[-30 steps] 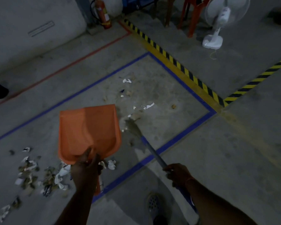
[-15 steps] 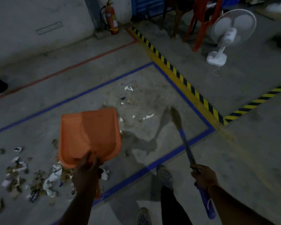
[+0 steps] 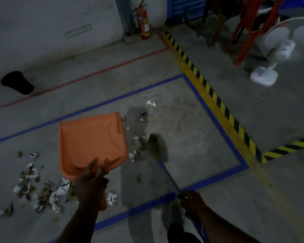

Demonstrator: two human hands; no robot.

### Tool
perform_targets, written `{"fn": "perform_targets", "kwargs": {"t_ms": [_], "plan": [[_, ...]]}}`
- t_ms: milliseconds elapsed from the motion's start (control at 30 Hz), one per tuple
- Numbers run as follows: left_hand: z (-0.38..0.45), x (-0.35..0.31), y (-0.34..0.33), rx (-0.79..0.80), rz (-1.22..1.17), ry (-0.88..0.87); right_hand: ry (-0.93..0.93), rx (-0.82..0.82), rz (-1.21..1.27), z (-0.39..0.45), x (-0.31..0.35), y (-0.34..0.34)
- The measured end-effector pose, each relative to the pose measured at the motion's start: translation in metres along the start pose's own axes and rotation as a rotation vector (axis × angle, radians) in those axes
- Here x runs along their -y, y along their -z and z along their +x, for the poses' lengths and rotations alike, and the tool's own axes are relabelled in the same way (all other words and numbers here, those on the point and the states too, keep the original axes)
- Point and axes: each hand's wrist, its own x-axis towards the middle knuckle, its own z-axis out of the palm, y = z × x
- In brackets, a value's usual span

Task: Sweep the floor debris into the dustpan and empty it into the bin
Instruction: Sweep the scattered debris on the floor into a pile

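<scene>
Concrete floor (image 3: 191, 172), light paper scraps (image 3: 58, 193) scattered; left hand (image 3: 90, 186) clamps the stiff orange dustpan (image 3: 89, 142) by its handle, right hand (image 3: 191, 201) grips the broom (image 3: 158, 148) handle.

Looks like an industrial space, a warehouse or workshop floor, dimly lit. Bare concrete floor (image 3: 191, 169) marked off with blue tape (image 3: 102, 104), a red line (image 3: 95, 74) and yellow-black hazard tape (image 3: 216, 97), the way work zones are laid out. Backed up by a fire extinguisher (image 3: 144, 20) standing against the plain grey wall (image 3: 42, 23), red chair legs (image 3: 242, 34), a white pedestal fan (image 3: 281, 48) on the floor and a black bin (image 3: 17, 82) by the wall.
</scene>
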Motion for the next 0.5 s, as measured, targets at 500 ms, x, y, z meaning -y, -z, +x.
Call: {"fn": "perform_targets", "kwargs": {"t_ms": [500], "plan": [[0.087, -0.025, -0.061, -0.097, -0.025, 0.035, 0.16, -0.2, 0.131, 0.048, 0.064, 0.129]]}}
